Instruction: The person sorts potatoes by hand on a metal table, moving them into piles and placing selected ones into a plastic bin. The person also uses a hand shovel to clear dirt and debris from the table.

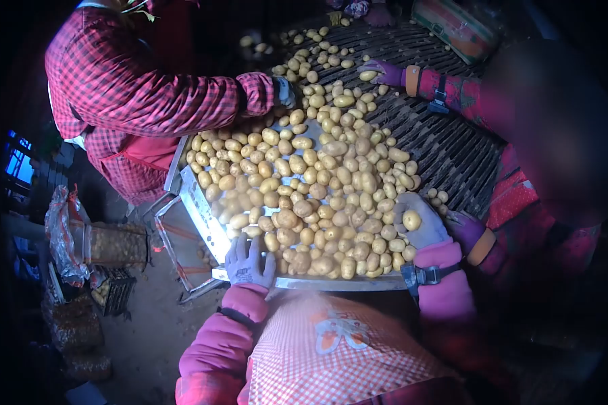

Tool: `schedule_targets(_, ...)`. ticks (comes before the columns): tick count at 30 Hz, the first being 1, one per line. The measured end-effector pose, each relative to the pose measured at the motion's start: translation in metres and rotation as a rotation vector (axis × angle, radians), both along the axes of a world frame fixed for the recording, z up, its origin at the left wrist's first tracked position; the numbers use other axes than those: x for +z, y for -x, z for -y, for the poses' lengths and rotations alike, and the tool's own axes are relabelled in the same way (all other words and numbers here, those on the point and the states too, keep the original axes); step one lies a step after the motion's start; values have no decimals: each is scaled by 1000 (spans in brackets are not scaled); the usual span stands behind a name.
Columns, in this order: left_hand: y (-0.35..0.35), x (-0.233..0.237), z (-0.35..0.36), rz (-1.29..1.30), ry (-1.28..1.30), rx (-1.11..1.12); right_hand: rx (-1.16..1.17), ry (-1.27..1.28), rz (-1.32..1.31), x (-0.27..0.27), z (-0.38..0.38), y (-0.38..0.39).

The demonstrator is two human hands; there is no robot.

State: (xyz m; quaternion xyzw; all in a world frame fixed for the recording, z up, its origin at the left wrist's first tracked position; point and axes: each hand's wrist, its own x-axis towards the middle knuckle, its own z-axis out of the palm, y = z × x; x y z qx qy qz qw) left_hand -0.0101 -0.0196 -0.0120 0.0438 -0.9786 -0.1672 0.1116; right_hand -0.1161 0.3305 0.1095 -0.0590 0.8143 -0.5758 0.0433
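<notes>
My left hand (248, 262), in a pale purple glove, rests at the near left rim of the metal tray (199, 217), its fingers spread beside the potatoes and holding nothing. On the right side of the pile, my right hand (425, 226) wears a similar glove and has a single potato (411, 220) in its fingers. Many yellow potatoes (297, 164) of mixed sizes cover the tray between and beyond my hands.
A co-worker's gloved hand (285, 93) touches potatoes at the upper left. Across the dark slatted belt (439, 135), another person's purple glove (380, 71) holds a potato; that person's other glove (465, 229) is beside my right hand. A box (454, 28) stands at the back.
</notes>
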Motion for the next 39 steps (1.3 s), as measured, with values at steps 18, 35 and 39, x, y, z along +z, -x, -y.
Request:
schedule_targets(18,18,18,-8,-102,-230,16,236,-625,129,-74,41,112)
schedule_targets(35,81,62,-57,505,-2553,-125,480,7,273,-32,77,65)
schedule_targets(39,81,61,-57,439,-2531,-57,567,-124,265,-33,84,76)
